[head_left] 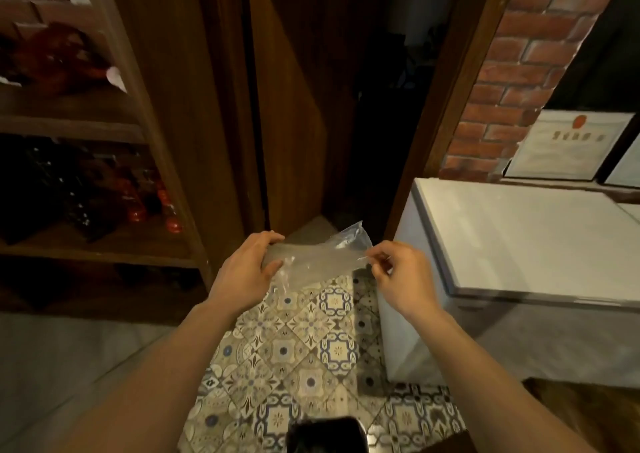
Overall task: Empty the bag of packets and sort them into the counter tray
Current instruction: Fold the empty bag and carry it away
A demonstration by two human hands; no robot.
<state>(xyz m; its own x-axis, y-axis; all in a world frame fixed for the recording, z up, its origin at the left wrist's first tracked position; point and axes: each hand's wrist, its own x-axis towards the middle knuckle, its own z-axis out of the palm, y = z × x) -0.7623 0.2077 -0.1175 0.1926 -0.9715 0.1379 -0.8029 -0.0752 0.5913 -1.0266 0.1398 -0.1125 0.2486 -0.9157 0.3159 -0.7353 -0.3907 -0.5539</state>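
A clear, flat plastic bag (320,257) is stretched between both hands at about waist height over the patterned floor. My left hand (247,272) grips its left end with the fingers curled round it. My right hand (398,276) pinches its right edge between thumb and fingertips. The bag looks limp and see-through, and I see no packets inside it. No counter tray and no packets are in view.
A white chest freezer (526,245) stands at the right, its closed lid flat. Wooden shelves (104,245) with dark red items fill the left. An open wooden door (294,106) leads to a dark space ahead. Framed papers (568,144) lean on the brick wall.
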